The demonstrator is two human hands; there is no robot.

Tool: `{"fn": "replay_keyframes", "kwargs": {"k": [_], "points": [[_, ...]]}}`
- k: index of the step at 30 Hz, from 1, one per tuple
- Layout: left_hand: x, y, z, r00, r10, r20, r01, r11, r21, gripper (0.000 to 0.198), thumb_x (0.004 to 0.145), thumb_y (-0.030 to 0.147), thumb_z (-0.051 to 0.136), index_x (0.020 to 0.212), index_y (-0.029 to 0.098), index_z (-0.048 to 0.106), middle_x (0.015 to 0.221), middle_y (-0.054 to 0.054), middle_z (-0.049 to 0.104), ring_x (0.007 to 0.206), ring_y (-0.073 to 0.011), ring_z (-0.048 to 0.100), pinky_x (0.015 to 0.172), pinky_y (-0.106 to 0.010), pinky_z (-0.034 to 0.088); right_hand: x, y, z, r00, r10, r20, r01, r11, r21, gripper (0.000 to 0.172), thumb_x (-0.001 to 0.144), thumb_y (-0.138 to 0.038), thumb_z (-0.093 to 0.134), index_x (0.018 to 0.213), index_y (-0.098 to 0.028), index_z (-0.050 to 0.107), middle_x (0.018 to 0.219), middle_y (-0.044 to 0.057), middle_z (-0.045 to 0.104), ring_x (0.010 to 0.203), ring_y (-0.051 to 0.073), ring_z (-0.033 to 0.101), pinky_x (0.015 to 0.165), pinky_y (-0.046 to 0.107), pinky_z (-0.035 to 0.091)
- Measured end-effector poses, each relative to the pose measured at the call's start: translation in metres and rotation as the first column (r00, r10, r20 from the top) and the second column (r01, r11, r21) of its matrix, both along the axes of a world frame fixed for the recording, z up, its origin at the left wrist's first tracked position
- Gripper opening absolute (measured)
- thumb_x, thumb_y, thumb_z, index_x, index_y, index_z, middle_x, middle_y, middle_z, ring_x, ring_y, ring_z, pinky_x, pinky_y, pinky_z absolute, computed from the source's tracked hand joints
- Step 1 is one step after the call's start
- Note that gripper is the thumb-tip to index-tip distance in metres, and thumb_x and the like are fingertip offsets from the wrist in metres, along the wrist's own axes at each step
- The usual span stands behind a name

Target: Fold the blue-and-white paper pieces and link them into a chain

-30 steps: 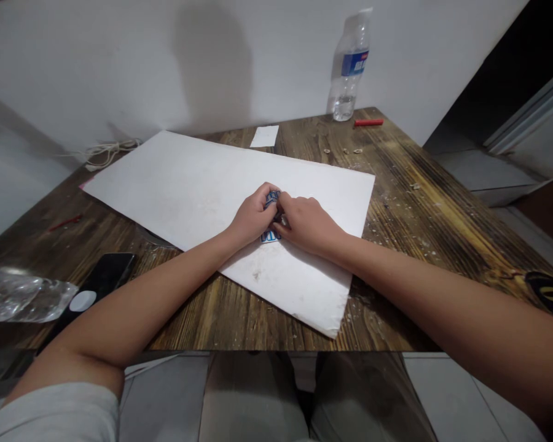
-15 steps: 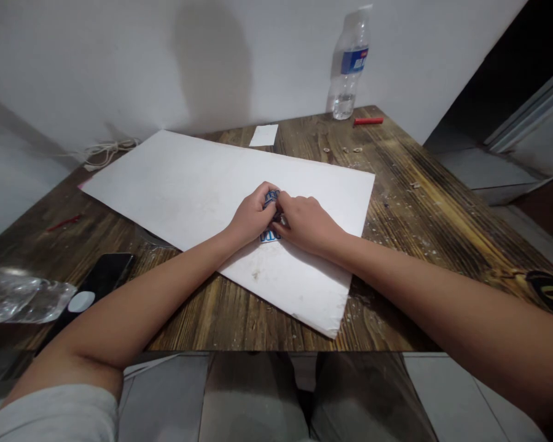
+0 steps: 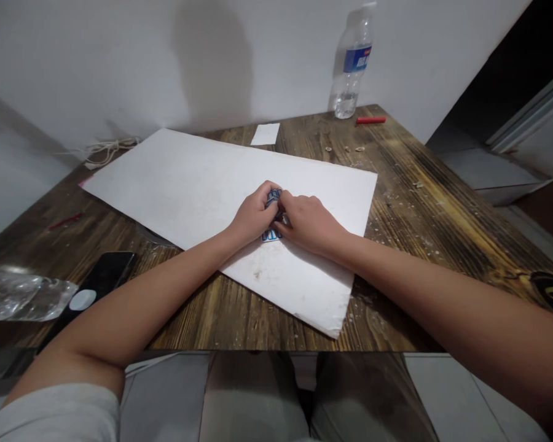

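Note:
My left hand (image 3: 253,213) and my right hand (image 3: 309,222) meet over a white board (image 3: 175,184) on the wooden table. Both are closed, with thumbs and fingertips around a small blue-patterned piece (image 3: 273,196). Fingers cover most of it, so its kind does not show. Just below the fingertips, a flat white part with blue line markings (image 3: 271,235) shows against the board. I cannot tell whether it belongs to the held piece.
A plastic bottle (image 3: 350,73) and a red stick-like object (image 3: 371,120) are at the back right. Near the wall lie a small white card (image 3: 265,134) and a white cable (image 3: 110,147). At left are a dark phone (image 3: 113,270) and a clear bottle (image 3: 23,294) on its side.
Both hands keep their grip at nearly the same spot. The whole view has shifted very slightly; nothing else visibly differs.

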State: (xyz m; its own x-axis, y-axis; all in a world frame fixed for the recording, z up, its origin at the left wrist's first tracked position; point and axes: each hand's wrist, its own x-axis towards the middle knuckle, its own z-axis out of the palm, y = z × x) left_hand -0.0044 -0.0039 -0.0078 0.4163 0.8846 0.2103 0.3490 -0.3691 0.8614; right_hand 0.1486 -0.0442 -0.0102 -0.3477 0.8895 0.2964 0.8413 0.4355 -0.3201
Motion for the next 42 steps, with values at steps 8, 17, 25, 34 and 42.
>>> {"fn": "replay_keyframes", "kwargs": {"k": [8,17,25,34,42], "points": [[-0.0006,0.0010,-0.0008,1.000,-0.009,-0.011,0.009,1.000,0.009,0.013,0.085,0.015,0.049,0.094,0.023,0.054,0.086,-0.001,0.058,0.080,-0.0129,0.053,0.068,-0.027,0.043,0.0000,-0.0005,0.0016,1.000,-0.007,0.006,0.007,1.000,-0.013,0.032,0.089,-0.036,0.047,0.113,-0.015,0.052,0.093,0.012,0.068,0.074,0.023,0.053,0.065,0.036,0.025],[-0.0001,-0.0007,0.0010,1.000,-0.007,-0.014,0.007,1.000,0.007,0.012,0.085,0.017,0.049,0.094,0.022,0.054,0.085,0.000,0.057,0.078,-0.0122,0.052,0.068,-0.026,0.042,0.0001,0.0006,-0.0007,1.000,-0.005,0.020,0.005,1.000,0.016,0.031,0.090,-0.038,0.046,0.111,-0.015,0.052,0.095,0.012,0.070,0.072,0.022,0.053,0.063,0.035,0.023],[-0.0001,0.0002,-0.0003,1.000,-0.005,-0.011,0.005,1.000,0.009,0.013,0.085,0.016,0.049,0.095,0.023,0.054,0.085,0.000,0.058,0.080,-0.0126,0.053,0.069,-0.026,0.043,0.0005,0.0007,-0.0012,1.000,-0.001,0.004,0.001,1.000,0.011,0.031,0.090,-0.037,0.047,0.111,-0.015,0.052,0.095,0.013,0.070,0.073,0.022,0.053,0.064,0.036,0.023],[-0.0002,-0.0008,0.0022,0.999,-0.002,-0.040,0.003,0.999,0.036,0.014,0.084,0.015,0.049,0.094,0.022,0.055,0.087,0.000,0.059,0.081,-0.0126,0.054,0.072,-0.027,0.043,0.0002,0.0009,-0.0015,1.000,0.000,0.001,0.000,1.000,0.010,0.032,0.090,-0.037,0.047,0.113,-0.014,0.052,0.094,0.012,0.069,0.073,0.021,0.052,0.064,0.035,0.023],[-0.0008,0.0013,-0.0001,1.000,-0.014,-0.028,0.015,1.000,0.022,0.013,0.085,0.016,0.049,0.095,0.022,0.054,0.085,0.000,0.058,0.079,-0.0123,0.053,0.070,-0.027,0.043,0.0000,0.0006,-0.0006,1.000,-0.002,0.008,0.002,1.000,0.003,0.031,0.089,-0.037,0.047,0.111,-0.015,0.052,0.094,0.012,0.069,0.072,0.022,0.052,0.064,0.035,0.023]]}}
